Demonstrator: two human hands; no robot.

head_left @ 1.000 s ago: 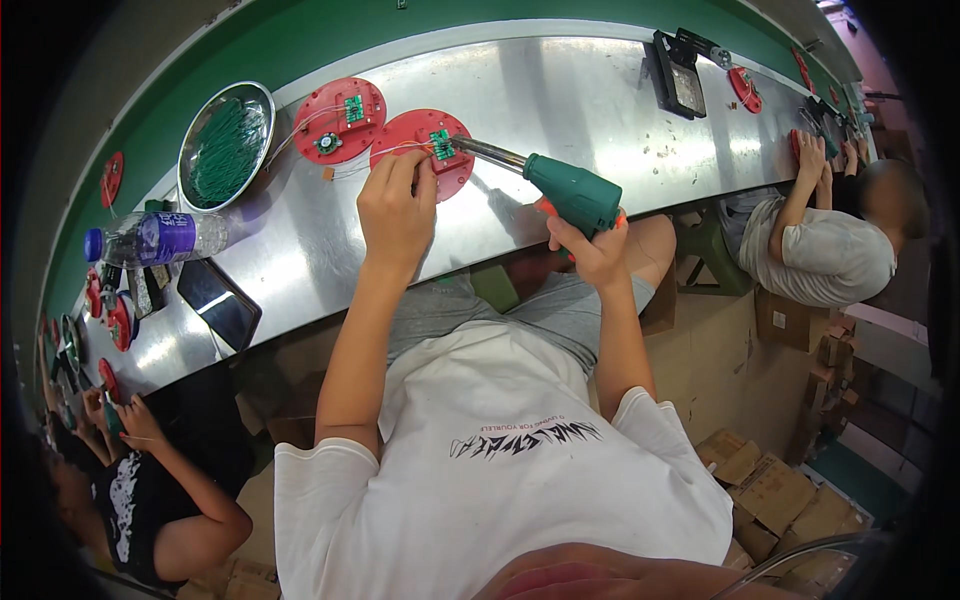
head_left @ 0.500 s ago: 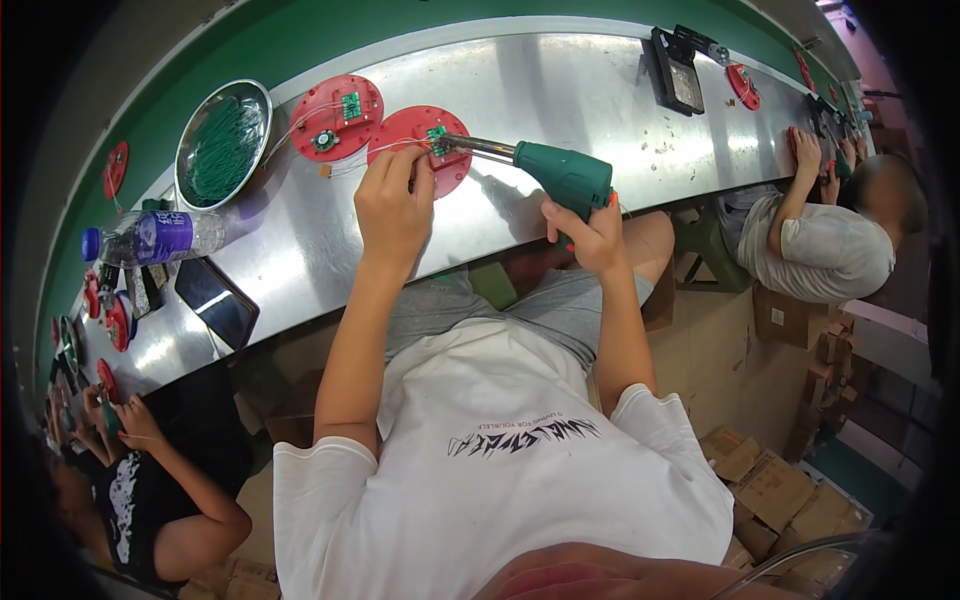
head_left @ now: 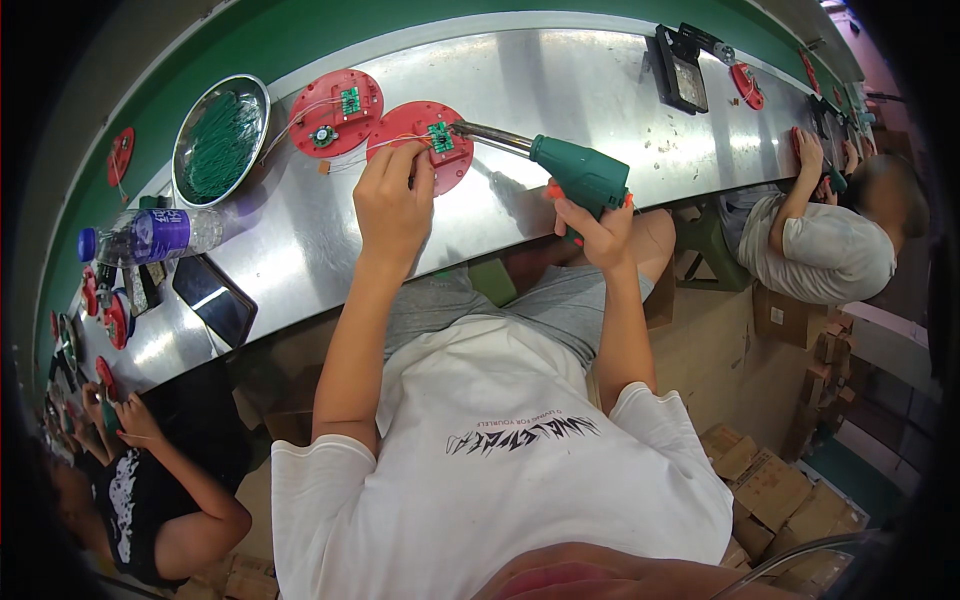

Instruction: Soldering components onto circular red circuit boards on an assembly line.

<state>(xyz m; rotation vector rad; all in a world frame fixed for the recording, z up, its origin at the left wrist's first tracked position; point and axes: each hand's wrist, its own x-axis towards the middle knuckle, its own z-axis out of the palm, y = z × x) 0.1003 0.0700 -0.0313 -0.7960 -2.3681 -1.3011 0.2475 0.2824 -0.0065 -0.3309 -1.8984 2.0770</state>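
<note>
My right hand (head_left: 603, 228) grips a green soldering gun (head_left: 585, 172) by its handle. The gun's metal tip slants left, ending beside the upper right part of a small green circuit board (head_left: 441, 138); whether it touches the board is too small to tell. The board lies on a round red plastic base (head_left: 455, 172). My left hand (head_left: 395, 205) rests at the base's near left edge, fingers pinched on thin wires (head_left: 408, 138) that run to the board. Touching this base on its left is another red base (head_left: 365, 85), bearing a board and a round component (head_left: 324, 136).
On the metal bench (head_left: 560, 90), a steel bowl (head_left: 259, 125) holds green wires at the left. A bottle (head_left: 160, 237) lies near it, with a dark phone-like slab (head_left: 213, 300) closer. A black stand (head_left: 680, 75) sits far right. Co-workers sit on both sides.
My right hand has drawn the soldering gun slightly right, shifting its tip from the middle of the board to its right edge. My left hand stays nearly in place.
</note>
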